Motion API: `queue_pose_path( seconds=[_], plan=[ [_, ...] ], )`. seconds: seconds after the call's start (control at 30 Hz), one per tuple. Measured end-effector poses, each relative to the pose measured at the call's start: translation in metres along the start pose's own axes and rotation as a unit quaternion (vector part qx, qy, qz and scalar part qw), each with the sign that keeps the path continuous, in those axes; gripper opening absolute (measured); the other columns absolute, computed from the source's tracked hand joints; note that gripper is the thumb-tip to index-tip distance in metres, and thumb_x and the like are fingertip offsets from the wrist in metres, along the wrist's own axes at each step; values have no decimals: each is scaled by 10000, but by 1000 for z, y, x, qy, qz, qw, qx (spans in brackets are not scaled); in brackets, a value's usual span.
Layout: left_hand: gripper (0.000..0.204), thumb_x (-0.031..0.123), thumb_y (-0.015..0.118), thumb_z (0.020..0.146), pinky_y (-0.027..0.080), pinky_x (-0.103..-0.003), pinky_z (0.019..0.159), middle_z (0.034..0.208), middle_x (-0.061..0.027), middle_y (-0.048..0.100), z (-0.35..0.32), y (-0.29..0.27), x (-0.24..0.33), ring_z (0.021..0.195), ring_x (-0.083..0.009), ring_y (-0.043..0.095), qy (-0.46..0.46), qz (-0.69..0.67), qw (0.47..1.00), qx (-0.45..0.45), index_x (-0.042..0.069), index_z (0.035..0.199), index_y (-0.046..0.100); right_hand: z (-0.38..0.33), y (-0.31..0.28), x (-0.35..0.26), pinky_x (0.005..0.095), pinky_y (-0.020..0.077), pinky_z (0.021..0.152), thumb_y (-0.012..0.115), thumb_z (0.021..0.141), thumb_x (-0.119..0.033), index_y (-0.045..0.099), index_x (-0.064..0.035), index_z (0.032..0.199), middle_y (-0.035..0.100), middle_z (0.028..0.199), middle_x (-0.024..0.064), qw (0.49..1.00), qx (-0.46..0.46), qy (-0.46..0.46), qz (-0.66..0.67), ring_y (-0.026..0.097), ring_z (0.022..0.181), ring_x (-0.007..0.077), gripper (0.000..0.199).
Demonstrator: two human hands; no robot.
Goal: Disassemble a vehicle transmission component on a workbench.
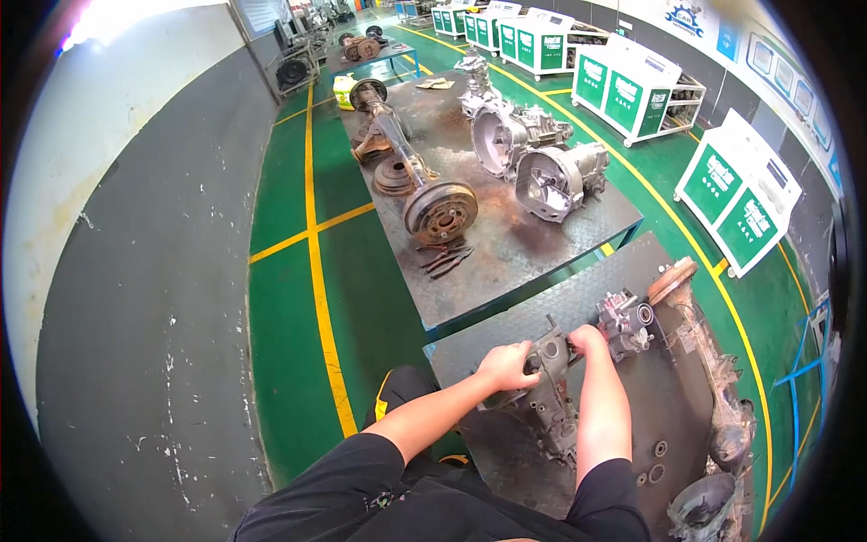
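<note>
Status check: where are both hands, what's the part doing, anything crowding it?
Left hand and right hand both gripping the grey gearbox housing on the near steel table. Smaller metal assembly sits close at right, rusty axle beyond it.

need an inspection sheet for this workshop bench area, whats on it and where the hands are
surface: dark checker-plate bench, worn, oily.
job's things: grey gearbox casing lying on the bench; a second small grey assembly just beyond it.
clutter: rusty axle along the bench's right side; round housing at the near corner; loose rings on the plate.
grippers: left hand grips the casing's left end; right hand is on its top.
cables: nothing seen.
surroundings: second bench ahead with an axle with brake drums and two bell housings; green floor with yellow lines; green-and-white cabinets on the right.
</note>
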State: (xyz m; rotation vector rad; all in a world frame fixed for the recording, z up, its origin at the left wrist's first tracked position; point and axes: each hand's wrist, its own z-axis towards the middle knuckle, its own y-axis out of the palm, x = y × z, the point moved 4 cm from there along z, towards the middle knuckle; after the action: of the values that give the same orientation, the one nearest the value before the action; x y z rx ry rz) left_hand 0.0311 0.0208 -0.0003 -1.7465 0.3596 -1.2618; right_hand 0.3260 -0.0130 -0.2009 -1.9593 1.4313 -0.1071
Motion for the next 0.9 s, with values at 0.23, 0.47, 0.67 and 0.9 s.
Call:
queue_pose_path(
  seconds=[0.23,0.47,0.67,0.9],
  plan=[
    [675,500,697,745,529,-482,848,1044,-252,673,-9,8,-1,982,-405,654,-17,-3,1000,-10,-21,1151,558,-63,-1,-18,457,528,847,590,809,-202,746,11,948,709,997,258,988,45,-32,-144,699,929,369,298],
    [713,514,708,716,529,-483,864,1050,-255,670,4,8,-5,998,-416,648,-30,13,999,-16,-19,1169,569,-57,1,20,451,506,896,535,885,-651,711,81,921,687,976,316,970,236,-49,15,685,998,403,754],
    [796,483,766,715,509,-463,936,1151,-264,647,21,1,-15,1084,-408,629,-28,-47,997,-57,-29,1275,528,-295,51,16,268,451,712,480,1029,-143,580,1,839,573,771,10,676,472,-222,520,530,738,102,258],
    [811,360,831,727,494,-436,964,1180,-306,633,19,0,-20,1129,-406,626,8,-181,979,-97,-85,1308,483,-362,211,-18,356,510,616,704,865,-145,679,-47,972,642,717,102,885,315,-152,307,636,630,225,147]
  ],
)
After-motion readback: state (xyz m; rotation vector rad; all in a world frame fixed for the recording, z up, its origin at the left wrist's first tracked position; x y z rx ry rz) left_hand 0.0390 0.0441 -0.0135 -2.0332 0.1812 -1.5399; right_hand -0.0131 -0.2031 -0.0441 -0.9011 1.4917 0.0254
